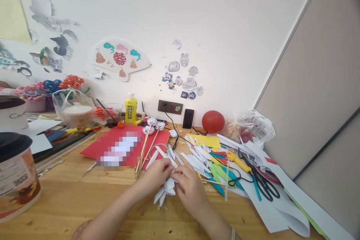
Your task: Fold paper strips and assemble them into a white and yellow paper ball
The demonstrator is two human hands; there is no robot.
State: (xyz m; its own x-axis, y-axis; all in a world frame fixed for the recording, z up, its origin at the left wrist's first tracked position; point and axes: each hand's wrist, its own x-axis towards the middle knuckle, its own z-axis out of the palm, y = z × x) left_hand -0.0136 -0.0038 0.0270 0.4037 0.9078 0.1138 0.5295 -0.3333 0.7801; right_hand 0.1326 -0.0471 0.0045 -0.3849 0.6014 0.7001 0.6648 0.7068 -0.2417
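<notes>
My left hand (159,172) and my right hand (191,189) meet low in the middle of the view, fingertips pinched together. Between them is a folded white paper piece (168,188), its pointed strips fanning out below the fingers. The fingers hide its upper part. Just beyond my hands lie loose white paper strips (200,159) on the wooden table (112,195). To the left of them, white paper flowers (153,123) on thin wooden sticks (144,142) rest over a red paper sheet (98,144).
Black scissors (263,182), a yellow glue gun (239,161) with a black cord and coloured paper strips crowd the right. A red balloon (213,121), a phone (188,119) and a yellow bottle (131,108) stand by the wall. A lidded cup (17,176) is near left.
</notes>
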